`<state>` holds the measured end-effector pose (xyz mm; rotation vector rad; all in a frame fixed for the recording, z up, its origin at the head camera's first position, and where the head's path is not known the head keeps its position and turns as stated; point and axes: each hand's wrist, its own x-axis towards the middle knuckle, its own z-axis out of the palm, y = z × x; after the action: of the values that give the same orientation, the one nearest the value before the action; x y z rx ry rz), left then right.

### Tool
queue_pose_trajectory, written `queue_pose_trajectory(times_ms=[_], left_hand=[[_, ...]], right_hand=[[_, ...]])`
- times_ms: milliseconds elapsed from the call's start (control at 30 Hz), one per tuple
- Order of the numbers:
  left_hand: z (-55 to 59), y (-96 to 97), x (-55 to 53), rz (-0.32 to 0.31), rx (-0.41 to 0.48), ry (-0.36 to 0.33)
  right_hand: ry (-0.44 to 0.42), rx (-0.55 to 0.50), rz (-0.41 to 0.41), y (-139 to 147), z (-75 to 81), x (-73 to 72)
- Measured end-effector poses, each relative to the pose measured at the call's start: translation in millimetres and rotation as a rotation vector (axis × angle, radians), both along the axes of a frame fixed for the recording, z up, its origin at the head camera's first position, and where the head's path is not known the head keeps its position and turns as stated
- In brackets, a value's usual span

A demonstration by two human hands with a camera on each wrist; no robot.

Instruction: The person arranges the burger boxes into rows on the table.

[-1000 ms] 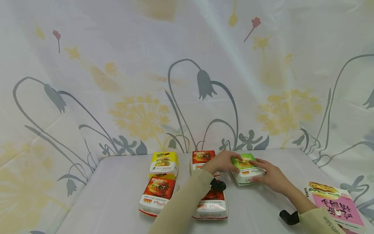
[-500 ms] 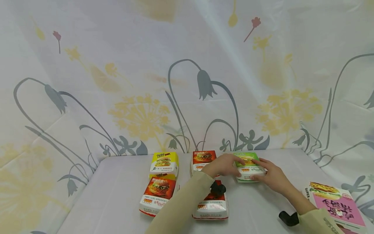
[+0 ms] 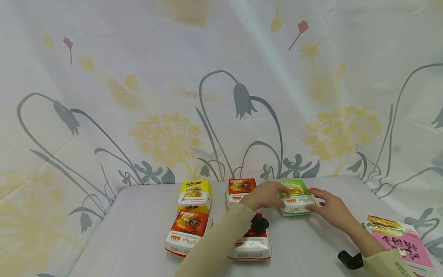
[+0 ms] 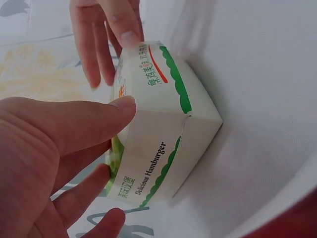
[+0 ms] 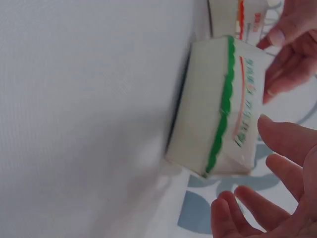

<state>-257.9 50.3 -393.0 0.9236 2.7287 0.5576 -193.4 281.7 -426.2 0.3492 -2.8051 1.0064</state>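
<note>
A green and white hamburger box (image 3: 295, 198) sits on the table toward the back, lid closed, between the two hands. At its left side is my left hand (image 3: 264, 195), index fingertip over the lid edge. In the left wrist view, the left thumb (image 4: 94, 121) lies at the box's (image 4: 158, 119) upper edge and the other fingers are spread. My right hand (image 3: 330, 209) is just off the box's right side, fingers loosely bent and apart. The right wrist view shows the right thumb (image 5: 287, 141) close by the box (image 5: 208, 104) with nothing gripped.
Left of the hands stand a yellow burger box (image 3: 194, 194), a red one in front of it (image 3: 188, 231), and two more red boxes (image 3: 241, 186), (image 3: 250, 248) partly behind the left arm. A flat pink box (image 3: 401, 244) lies at the right edge. A patterned curtain (image 3: 221, 96) hangs behind.
The green box has shifted back and slightly right, and turned straighter. The right hand has drawn away to the right from the box; the left hand stays at its left side.
</note>
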Motion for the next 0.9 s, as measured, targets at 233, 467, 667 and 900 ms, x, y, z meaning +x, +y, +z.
queue_pose_trajectory(times_ms=[233, 467, 667, 900], left_hand=[[1.1, -0.8, 0.0, -0.017, 0.014, -0.022], [1.1, -1.4, -0.2, -0.011, 0.034, -0.035], [-2.0, 0.0, 0.1, -0.019, 0.029, -0.017], [-8.9, 3.5, 1.9, -0.037, 0.067, -0.077]], right_hand=[[0.011, 0.06, -0.031, 27, 21.9, 10.6], [0.014, 0.106, -0.093, 66, 37.9, 31.2], [-0.031, 0.189, -0.186, 100, 36.5, 50.6], [-0.088, 0.144, -0.336, 144, 11.6, 68.6]])
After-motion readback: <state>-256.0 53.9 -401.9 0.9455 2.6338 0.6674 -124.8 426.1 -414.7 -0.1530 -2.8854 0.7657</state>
